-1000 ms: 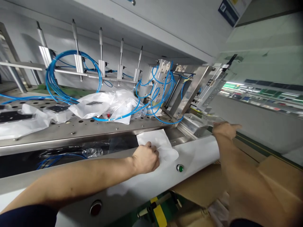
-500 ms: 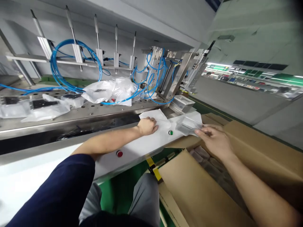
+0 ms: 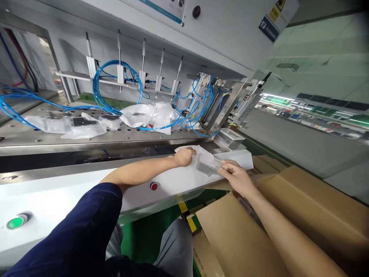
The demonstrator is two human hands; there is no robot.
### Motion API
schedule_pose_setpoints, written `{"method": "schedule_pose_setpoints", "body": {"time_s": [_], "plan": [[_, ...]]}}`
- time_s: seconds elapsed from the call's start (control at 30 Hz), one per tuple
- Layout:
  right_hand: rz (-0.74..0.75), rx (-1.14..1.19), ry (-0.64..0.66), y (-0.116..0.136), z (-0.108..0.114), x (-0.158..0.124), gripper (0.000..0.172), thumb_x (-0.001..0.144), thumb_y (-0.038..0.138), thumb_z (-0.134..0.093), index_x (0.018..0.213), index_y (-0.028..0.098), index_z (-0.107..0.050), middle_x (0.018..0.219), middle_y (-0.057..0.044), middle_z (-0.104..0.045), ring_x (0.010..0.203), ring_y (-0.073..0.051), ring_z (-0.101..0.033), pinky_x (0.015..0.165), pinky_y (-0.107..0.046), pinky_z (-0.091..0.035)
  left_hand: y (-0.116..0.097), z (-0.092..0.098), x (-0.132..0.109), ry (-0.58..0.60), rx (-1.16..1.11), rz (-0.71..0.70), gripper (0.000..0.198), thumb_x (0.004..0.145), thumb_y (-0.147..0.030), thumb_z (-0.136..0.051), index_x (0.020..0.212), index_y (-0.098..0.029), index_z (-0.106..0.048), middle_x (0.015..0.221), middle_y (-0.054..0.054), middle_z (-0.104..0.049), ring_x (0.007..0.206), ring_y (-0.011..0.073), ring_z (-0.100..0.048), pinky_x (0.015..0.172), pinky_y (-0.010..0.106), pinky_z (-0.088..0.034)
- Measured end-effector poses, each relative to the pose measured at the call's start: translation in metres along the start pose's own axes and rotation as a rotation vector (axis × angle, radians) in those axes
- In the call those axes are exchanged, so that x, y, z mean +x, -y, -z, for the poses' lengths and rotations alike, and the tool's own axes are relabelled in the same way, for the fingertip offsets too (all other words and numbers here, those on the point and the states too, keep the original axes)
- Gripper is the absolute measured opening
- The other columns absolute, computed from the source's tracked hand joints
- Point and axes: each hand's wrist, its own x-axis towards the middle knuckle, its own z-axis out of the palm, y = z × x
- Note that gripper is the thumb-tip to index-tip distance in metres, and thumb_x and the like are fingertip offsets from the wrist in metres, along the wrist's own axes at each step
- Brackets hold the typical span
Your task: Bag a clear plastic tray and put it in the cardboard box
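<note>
Perforated steel bench (image 3: 129, 135) | bagged parts (image 3: 83, 129) | white machine ledge (image 3: 57, 188) | white sheet (image 3: 184, 147)

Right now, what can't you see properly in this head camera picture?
Head view:
The white sheet: the left hand covers part of it.
The clear plastic tray: the right hand covers one end, and the see-through sides make its shape hard to read.
The dark pieces: cloudy plastic bags blur them.
The box below: cardboard flaps hide the inside.
The far shelves: too small and blurry.
</note>
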Motion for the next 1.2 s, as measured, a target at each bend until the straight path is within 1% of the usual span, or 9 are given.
{"method": "schedule_pose_setpoints", "body": {"time_s": [0.13, 0.3, 0.47, 0.6, 0.7, 0.87, 1.07, 1.13, 1.2], "plan": [[-0.004, 0.051, -0.018, -0.012, -0.016, 0.01, 0.048, 0.076, 0.069, -0.07, 0.076, 0.021, -0.071, 0.114, -0.013, -0.064, 0.116, -0.031, -0.06, 0.088, -0.038, -0.054, 0.001, -0.007, -0.003, -0.055, -0.08, -0.054, 0.035, 0.082, -0.007, -0.053, 0.112, -0.009, -0.071, 0.12, 0.014, -0.066, 0.11, 0.0222, -0.065, 0.1, 0.032, -0.054], [-0.022, -0.019, -0.099, -0.043, -0.028, 0.009, 0.049, 0.076, 0.069, -0.069, 0.08, 0.021, -0.074, 0.115, -0.014, -0.063, 0.115, -0.031, -0.061, 0.084, -0.039, -0.055, 0.003, -0.013, 0.0, -0.149, -0.161, -0.07, 0.047, 0.083, -0.007, -0.052, 0.129, -0.01, -0.064, 0.123, 0.014, -0.062, 0.103, 0.0209, -0.066, 0.102, 0.036, -0.055], [-0.007, -0.1, -0.192, -0.053, -0.037, 0.008, 0.048, 0.08, 0.068, -0.066, 0.079, 0.02, -0.073, 0.111, -0.014, -0.061, 0.107, -0.03, -0.063, 0.083, -0.041, -0.056, -0.002, -0.01, -0.007, -0.154, -0.181, -0.113, 0.047, 0.084, -0.007, -0.048, 0.126, -0.012, -0.068, 0.119, 0.011, -0.063, 0.106, 0.0203, -0.065, 0.1, 0.033, -0.054], [0.008, -0.161, -0.261, -0.047, -0.043, 0.005, 0.045, 0.082, 0.064, -0.066, 0.082, 0.02, -0.074, 0.111, -0.014, -0.06, 0.098, -0.027, -0.064, 0.082, -0.041, -0.057, -0.017, 0.001, -0.016, -0.117, -0.064, -0.133, 0.051, 0.087, -0.012, -0.047, 0.134, -0.017, -0.065, 0.122, 0.01, -0.063, 0.106, 0.0208, -0.065, 0.093, 0.032, -0.056], [0.081, -0.258, -0.291, -0.035, -0.048, -0.002, 0.04, 0.086, 0.059, -0.065, 0.085, 0.021, -0.075, 0.118, -0.014, -0.058, 0.103, -0.028, -0.063, 0.08, -0.04, -0.057, -0.028, 0.006, -0.022, -0.092, 0.04, -0.187, 0.052, 0.088, -0.013, -0.045, 0.137, -0.018, -0.063, 0.123, 0.01, -0.063, 0.112, 0.0225, -0.063, 0.093, 0.033, -0.056], [0.223, -0.409, -0.252, -0.011, -0.054, -0.016, 0.032, 0.093, 0.051, -0.062, 0.083, 0.023, -0.074, 0.131, -0.011, -0.054, 0.097, -0.026, -0.063, 0.082, -0.041, -0.057, -0.042, 0.005, -0.028, -0.038, 0.077, -0.258, 0.05, 0.09, -0.015, -0.045, 0.138, -0.018, -0.061, 0.126, 0.009, -0.062, 0.109, 0.0217, -0.065, 0.09, 0.032, -0.057], [0.171, -0.219, -0.275, -0.004, -0.057, -0.02, 0.037, 0.093, 0.054, -0.062, 0.084, 0.02, -0.073, 0.13, -0.014, -0.052, 0.075, -0.019, -0.062, 0.073, -0.039, -0.059, -0.056, 0.017, -0.032, 0.01, 0.119, -0.283, 0.052, 0.095, -0.017, -0.042, 0.145, -0.018, -0.052, 0.136, 0.011, -0.057, 0.102, 0.0217, -0.068, 0.087, 0.034, -0.058], [0.136, -0.18, -0.311, -0.002, -0.058, -0.02, 0.04, 0.092, 0.057, -0.062, 0.084, 0.019, -0.072, 0.127, -0.016, -0.053, 0.078, -0.02, -0.063, 0.077, -0.041, -0.059, -0.06, 0.025, -0.032, 0.002, 0.156, -0.252, 0.05, 0.095, -0.017, -0.041, 0.144, -0.017, -0.052, 0.136, 0.011, -0.056, 0.1, 0.0227, -0.068, 0.083, 0.034, -0.058], [0.092, -0.15, -0.349, 0.0, -0.06, -0.02, 0.042, 0.09, 0.059, -0.063, 0.084, 0.018, -0.072, 0.122, -0.018, -0.054, 0.09, -0.026, -0.064, 0.08, -0.043, -0.06, -0.063, 0.032, -0.031, -0.003, 0.2, -0.213, 0.046, 0.096, -0.018, -0.041, 0.139, -0.016, -0.056, 0.133, 0.012, -0.057, 0.096, 0.0238, -0.069, 0.079, 0.035, -0.058]]}}
